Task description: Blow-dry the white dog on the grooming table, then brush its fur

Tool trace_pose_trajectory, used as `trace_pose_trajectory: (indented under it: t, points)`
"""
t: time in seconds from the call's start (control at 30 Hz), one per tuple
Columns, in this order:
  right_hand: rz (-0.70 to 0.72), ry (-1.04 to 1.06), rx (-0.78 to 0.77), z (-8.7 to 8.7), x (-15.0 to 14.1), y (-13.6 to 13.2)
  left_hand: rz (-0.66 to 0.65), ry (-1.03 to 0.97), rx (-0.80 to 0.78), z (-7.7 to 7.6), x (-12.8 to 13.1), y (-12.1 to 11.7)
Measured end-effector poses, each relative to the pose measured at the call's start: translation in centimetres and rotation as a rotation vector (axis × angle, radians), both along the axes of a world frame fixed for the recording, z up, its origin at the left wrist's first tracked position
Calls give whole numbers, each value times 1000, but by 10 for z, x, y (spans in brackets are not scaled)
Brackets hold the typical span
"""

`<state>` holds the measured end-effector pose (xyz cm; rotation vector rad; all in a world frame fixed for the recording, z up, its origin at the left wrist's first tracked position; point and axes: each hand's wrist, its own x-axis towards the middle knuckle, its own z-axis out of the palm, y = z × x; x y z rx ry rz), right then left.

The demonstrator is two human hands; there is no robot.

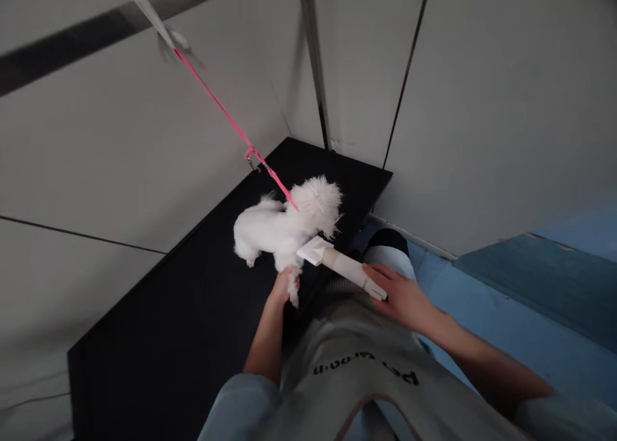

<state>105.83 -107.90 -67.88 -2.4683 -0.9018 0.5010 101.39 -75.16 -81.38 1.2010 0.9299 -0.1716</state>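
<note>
Holding brush [348, 268], white dog [264, 231], "Groom" apron [357, 335]

- Before you, a small white dog [263, 230] stands on the black table [193, 338], rump to the left of the view and head to the right; its body coat looks short, while the fur on its head stands out in fluffy, spiky tufts.
- One foreleg is stretched out toward you, in your grasp.
- You hold a pale tool [348, 269] aslant, its flat white head (seemingly touching the dog) beside the chest.
</note>
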Motion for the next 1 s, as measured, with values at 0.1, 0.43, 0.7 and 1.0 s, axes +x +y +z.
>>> trace_pose_trajectory:
  t: [0.1,0.43,0.7,1.0]
  points:
    - [10,-17,48,9,11,-7,-34,-34,307,31,-16,23]
    - [-188,-137,92,24,16,-20,-606,-518,1469,155,220,-27]
    - [-335,-136,77,20,24,-48,-925,-51,1605,128,264,-20]
    - [-260,-93,113,32,72,-23,-554,-95,1550,120,253,12]
